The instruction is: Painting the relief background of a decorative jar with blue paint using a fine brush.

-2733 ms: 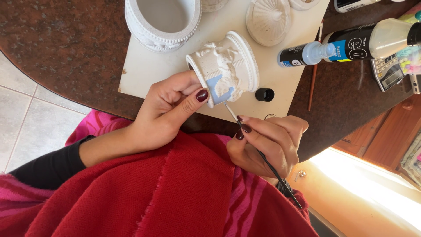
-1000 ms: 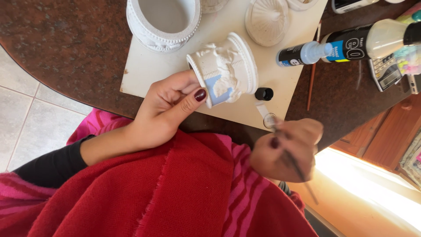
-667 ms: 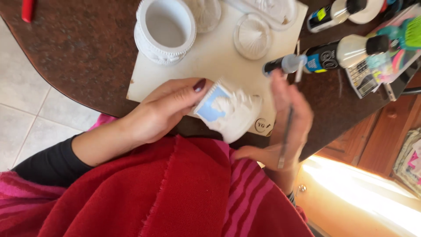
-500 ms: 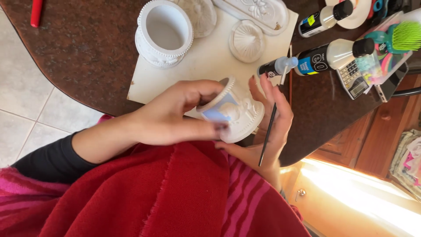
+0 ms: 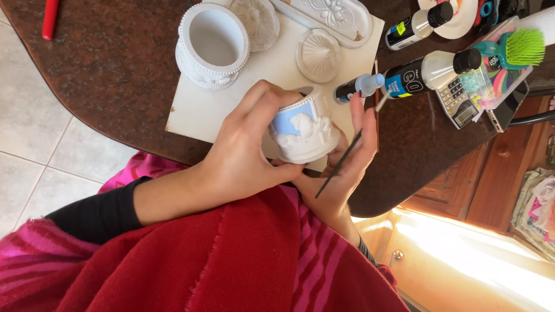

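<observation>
My left hand [image 5: 243,150] grips a small white plaster pot [image 5: 303,130] with raised relief and a patch painted light blue, held upright above the table's edge. My right hand [image 5: 347,167] cups the pot from the other side and holds a thin dark paintbrush [image 5: 341,162] between its fingers, bristle end pointing toward the paint bottles. A small blue-labelled paint bottle [image 5: 358,88] lies on its side just beyond the brush tip.
A white board [image 5: 202,110] on the dark stone table [image 5: 104,69] carries a larger white pot [image 5: 211,43], round plaster lids [image 5: 318,55] and an oval plaster tray [image 5: 338,17]. More paint bottles [image 5: 430,69], a calculator [image 5: 457,98] and a green brush [image 5: 520,46] lie at right.
The right hand left off painting the pot, swung toward the paint bottles, then came back to cup the pot. The left hand turned the pot from lying sideways to upright.
</observation>
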